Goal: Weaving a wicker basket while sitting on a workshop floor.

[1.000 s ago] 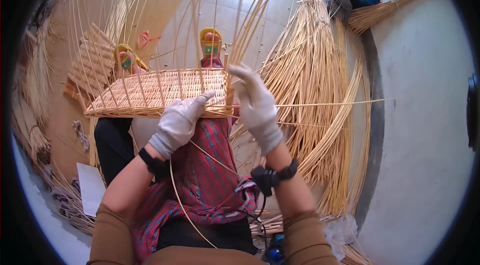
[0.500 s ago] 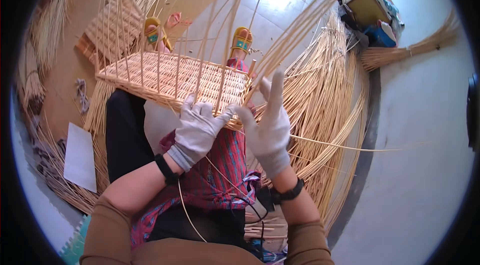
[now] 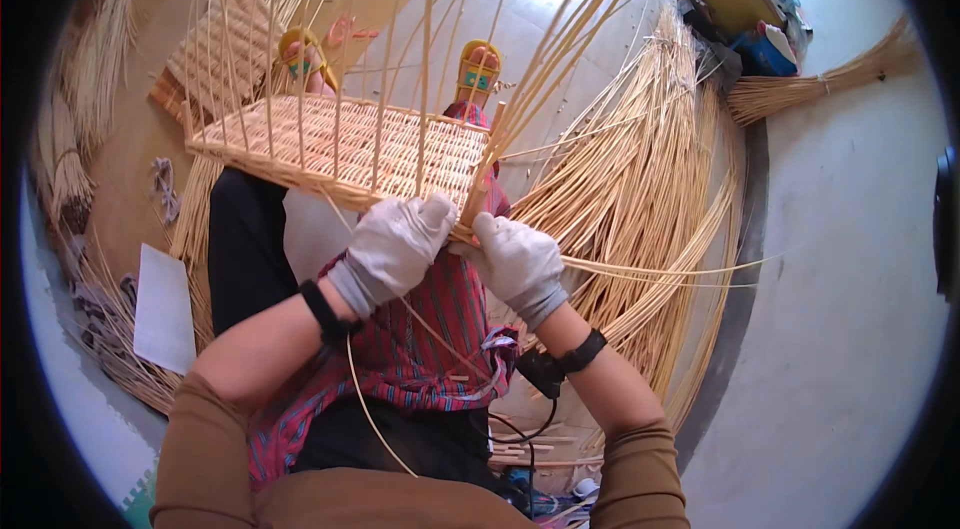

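Note:
A rectangular woven wicker panel (image 3: 330,139) with upright stakes lies across my lap. My left hand (image 3: 396,241), in a pale glove, is closed on its near edge close to the right corner. Just right of it my gloved right hand (image 3: 512,259) pinches at that corner, beside a short corner post and long canes rising up and to the right. Thin loose rods (image 3: 650,271) trail rightward from there, and another (image 3: 355,379) hangs down past my left wrist. The fingertips of both hands are partly hidden against the weave.
A large bundle of rods (image 3: 630,179) covers the floor at the right; a smaller bundle (image 3: 820,84) lies by the wall below a cluttered pile (image 3: 740,4). At the left are a slatted mat (image 3: 215,49), loose rods and a white sheet (image 3: 163,307). My sandalled feet (image 3: 478,64) are beyond the panel.
My right hand has come down from beside the upright canes, its fingers closing at the corner next to my left hand. The panel has tilted, its left end higher than a second ago.

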Demonstrator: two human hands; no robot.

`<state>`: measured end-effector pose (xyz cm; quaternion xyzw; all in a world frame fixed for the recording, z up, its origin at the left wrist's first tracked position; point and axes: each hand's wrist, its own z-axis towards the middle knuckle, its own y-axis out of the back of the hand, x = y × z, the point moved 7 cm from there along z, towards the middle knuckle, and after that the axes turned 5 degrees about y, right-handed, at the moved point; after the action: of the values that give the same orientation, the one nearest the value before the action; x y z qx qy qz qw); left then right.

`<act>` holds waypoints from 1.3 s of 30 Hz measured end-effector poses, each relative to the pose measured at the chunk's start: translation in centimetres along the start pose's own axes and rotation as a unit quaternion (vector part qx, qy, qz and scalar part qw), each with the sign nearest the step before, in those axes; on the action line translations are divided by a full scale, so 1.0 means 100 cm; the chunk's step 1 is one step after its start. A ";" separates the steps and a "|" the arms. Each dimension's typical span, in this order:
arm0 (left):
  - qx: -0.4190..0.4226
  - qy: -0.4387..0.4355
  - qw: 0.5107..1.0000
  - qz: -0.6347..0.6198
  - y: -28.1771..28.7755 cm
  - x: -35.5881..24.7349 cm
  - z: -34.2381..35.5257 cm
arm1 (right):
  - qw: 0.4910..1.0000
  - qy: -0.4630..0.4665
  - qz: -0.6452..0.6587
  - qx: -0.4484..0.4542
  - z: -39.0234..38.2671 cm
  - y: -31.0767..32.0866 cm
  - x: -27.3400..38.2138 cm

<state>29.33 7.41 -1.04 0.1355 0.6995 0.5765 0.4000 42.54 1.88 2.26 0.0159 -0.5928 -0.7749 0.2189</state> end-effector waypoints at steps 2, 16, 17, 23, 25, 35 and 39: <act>-0.026 0.052 0.992 -0.113 0.030 -0.017 -0.004 | 0.999 -0.033 0.024 0.004 -0.007 0.002 -0.002; 0.016 0.019 0.938 -0.345 0.030 -0.013 0.028 | 0.961 -0.072 0.237 0.123 -0.005 0.015 -0.069; 0.018 0.031 0.939 -0.341 0.030 -0.015 0.029 | 0.958 -0.078 0.243 0.131 -0.010 0.017 -0.073; 0.014 0.066 0.940 -0.335 0.024 -0.016 0.026 | 0.980 -0.103 0.163 -0.042 0.028 0.008 -0.101; -0.003 0.064 0.951 -0.301 0.026 -0.017 0.025 | 0.973 -0.077 0.202 -0.077 0.045 -0.020 -0.110; 0.041 0.073 0.949 -0.303 0.022 -0.013 0.013 | 0.985 -0.017 0.166 0.051 0.050 -0.025 -0.098; -0.040 0.117 0.938 -0.323 0.032 -0.010 0.011 | 0.992 0.002 0.126 0.014 0.038 -0.023 -0.090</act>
<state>29.92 8.49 2.28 -0.1819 0.7240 0.4551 0.4855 48.86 9.07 -0.88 -0.0544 -0.6007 -0.7325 0.3157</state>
